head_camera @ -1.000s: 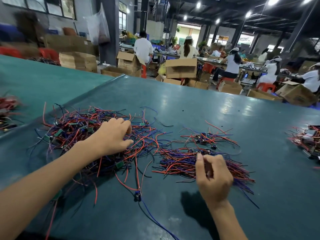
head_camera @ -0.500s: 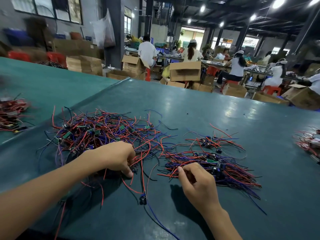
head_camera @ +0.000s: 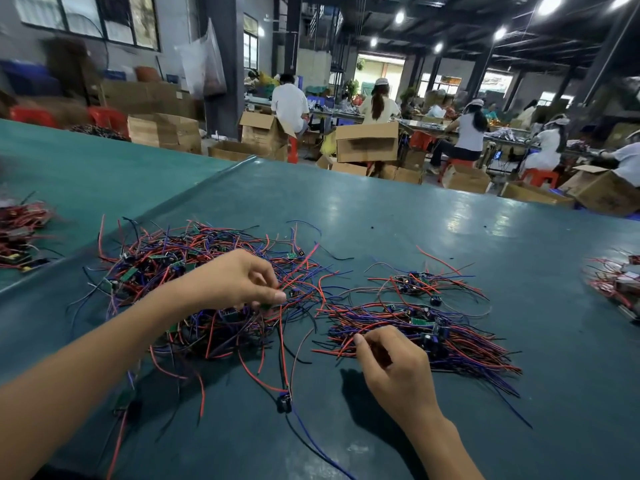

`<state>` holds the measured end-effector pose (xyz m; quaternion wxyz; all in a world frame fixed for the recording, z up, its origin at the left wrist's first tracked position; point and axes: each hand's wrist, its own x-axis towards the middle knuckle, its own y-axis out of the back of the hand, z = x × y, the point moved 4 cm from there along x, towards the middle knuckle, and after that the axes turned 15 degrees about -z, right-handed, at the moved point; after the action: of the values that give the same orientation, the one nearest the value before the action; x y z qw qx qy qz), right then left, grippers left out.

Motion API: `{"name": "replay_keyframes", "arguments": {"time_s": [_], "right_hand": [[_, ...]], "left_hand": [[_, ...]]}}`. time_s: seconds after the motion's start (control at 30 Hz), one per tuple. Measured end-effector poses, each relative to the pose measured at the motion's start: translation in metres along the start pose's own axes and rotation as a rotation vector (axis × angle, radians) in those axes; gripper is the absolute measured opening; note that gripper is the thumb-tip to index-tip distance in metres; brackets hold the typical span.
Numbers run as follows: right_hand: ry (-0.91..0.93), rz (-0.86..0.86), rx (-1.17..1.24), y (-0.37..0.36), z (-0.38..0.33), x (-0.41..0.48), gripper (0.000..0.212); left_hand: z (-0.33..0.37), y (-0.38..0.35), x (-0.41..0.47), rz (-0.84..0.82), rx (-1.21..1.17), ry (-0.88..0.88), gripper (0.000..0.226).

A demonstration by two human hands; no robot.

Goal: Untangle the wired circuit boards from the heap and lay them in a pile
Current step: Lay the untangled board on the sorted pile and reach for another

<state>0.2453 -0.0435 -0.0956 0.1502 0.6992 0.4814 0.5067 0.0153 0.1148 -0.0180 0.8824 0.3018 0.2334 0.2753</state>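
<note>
- Tangled red-blue-black wire heap [head_camera: 166, 271] is spread left on teal table [head_camera: 381, 220]; its green boards mostly buried, uncounted.
- One flat wired-board pile [head_camera: 460, 344] is laid right.
- Left hand [head_camera: 239, 278] is pinched on a heap board [head_camera: 266, 306]; right hand [head_camera: 394, 365] is curled at pile, grasp unclear.

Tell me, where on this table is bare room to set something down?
Free: the far table strip beyond the heap and pile, and the near right corner beside the right hand. Crowded: the middle, where loose wires cross between heap and pile around the left hand.

factory floor: workers [head_camera: 377, 105] (seated), cardboard boxes [head_camera: 367, 142]
</note>
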Motion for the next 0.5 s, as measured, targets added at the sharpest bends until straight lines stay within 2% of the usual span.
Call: {"name": "replay_keyframes", "arguments": {"time_s": [0.1,0.17,0.23,0.33,0.5], "right_hand": [[-0.011,-0.004,0.022,-0.001,0.001,0.000,0.016],[-0.015,-0.010,0.027,-0.002,0.002,-0.001,0.016],[-0.023,-0.007,0.037,-0.002,0.003,-0.001,0.018],[-0.043,0.008,0.096,-0.002,0.004,0.000,0.019],[-0.105,0.056,0.263,0.004,0.012,0.001,0.028]], "left_hand": [[0.015,0.012,-0.001,0.127,-0.077,-0.110,0.018],[0.026,0.017,0.000,0.163,-0.219,-0.206,0.013],[0.033,0.017,0.004,0.122,-0.492,-0.291,0.020],[0.037,0.004,0.015,-0.030,-0.895,-0.355,0.033],[0.023,-0.047,0.044,-0.077,-1.264,-0.281,0.030]]}}
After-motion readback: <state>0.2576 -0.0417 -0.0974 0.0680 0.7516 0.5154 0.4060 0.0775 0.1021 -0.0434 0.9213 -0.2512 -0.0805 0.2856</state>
